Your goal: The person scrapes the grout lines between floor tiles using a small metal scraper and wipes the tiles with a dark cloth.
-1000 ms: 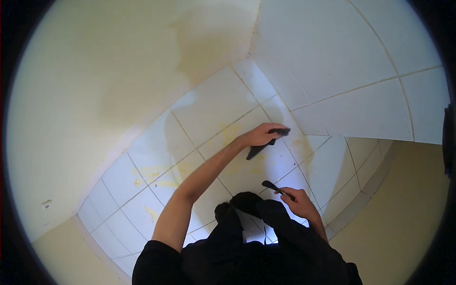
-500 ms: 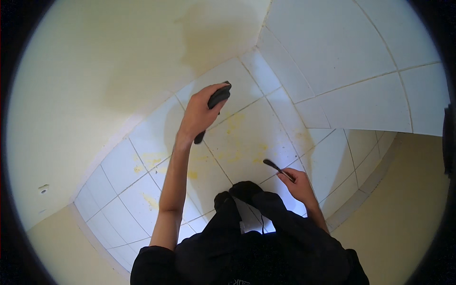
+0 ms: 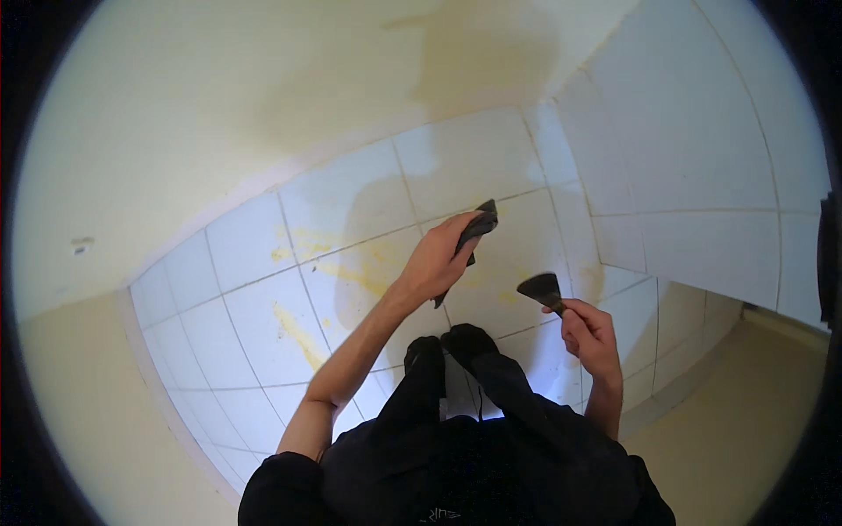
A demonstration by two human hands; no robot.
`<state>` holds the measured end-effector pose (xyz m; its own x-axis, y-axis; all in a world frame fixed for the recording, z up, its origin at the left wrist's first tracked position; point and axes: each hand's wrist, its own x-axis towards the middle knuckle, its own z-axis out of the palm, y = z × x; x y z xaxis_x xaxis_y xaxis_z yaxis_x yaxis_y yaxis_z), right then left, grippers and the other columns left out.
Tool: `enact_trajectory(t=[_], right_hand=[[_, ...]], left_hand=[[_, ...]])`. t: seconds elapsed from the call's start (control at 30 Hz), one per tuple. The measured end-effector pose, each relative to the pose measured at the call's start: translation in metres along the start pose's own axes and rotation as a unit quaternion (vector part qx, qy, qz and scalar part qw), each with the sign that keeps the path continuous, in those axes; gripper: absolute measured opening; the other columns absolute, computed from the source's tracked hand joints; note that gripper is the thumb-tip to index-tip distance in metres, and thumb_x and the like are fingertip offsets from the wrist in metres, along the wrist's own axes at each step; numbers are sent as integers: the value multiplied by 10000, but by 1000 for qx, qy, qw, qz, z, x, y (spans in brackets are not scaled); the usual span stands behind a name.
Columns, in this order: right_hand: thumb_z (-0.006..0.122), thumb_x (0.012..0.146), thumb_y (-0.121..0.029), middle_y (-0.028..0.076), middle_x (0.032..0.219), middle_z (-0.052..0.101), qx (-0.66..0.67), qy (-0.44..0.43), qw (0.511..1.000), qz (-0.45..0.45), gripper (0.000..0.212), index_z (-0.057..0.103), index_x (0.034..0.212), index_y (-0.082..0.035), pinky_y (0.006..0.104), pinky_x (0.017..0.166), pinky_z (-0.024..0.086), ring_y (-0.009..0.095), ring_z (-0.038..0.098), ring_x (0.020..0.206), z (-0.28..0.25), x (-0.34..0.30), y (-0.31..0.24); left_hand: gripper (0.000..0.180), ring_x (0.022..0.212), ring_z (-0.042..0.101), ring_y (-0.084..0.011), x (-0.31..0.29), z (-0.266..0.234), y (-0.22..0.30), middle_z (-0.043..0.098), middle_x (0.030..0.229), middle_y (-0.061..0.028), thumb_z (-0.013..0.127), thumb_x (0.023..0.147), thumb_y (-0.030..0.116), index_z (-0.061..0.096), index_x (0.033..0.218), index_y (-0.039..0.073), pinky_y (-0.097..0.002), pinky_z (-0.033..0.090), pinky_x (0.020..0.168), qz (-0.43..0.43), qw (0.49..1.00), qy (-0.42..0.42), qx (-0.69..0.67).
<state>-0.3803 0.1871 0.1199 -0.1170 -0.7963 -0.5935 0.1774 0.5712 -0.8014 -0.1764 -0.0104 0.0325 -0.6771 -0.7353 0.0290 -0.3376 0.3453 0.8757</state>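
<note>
My left hand (image 3: 431, 261) is closed round a folded black cloth (image 3: 478, 228), whose ends stick out above and below the fingers. It hangs over the white tiled floor (image 3: 351, 210), in front of my feet. On the right, my right hand (image 3: 593, 337) grips a putty knife (image 3: 540, 287) by its handle. The flared dark blade points up and left, apart from the cloth. Yellow smears (image 3: 360, 276) lie on the tiles left of my left hand, with another streak (image 3: 298, 337) nearer to me.
A cream wall (image 3: 219, 105) borders the floor at the far side and left. White tiled surfaces (image 3: 693, 149) rise on the right, with an edge jutting out over the floor. My black-covered feet (image 3: 469, 340) stand on the tiles. A small fitting (image 3: 82, 248) sits on the left wall.
My left hand has moved right and nearer to me with the cloth. My right hand has turned the putty knife, so its blade now shows broad side on. The view has shifted somewhat.
</note>
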Motion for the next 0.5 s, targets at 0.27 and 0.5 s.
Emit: enact_trajectory(t=[0.27, 0.5], right_hand=[[716, 714, 73, 66, 770, 592, -418, -50, 798, -431, 487, 762, 1142, -154, 319, 563, 451, 215, 538, 650, 44, 69, 0], [673, 846, 41, 75, 783, 592, -400, 94, 826, -386, 340, 731, 1160, -74, 290, 569, 430, 169, 527, 651, 52, 90, -11]], left_hand=[[559, 1267, 553, -222, -68, -33, -5, 539, 1404, -130, 547, 1020, 355, 412, 1465, 45, -374, 455, 1078, -287, 694, -83, -655], [640, 1235, 563, -235, -174, -113, -40, 536, 1372, -118, 613, 938, 77, 337, 1515, 96, -404, 470, 1053, -212, 699, 192, -655]])
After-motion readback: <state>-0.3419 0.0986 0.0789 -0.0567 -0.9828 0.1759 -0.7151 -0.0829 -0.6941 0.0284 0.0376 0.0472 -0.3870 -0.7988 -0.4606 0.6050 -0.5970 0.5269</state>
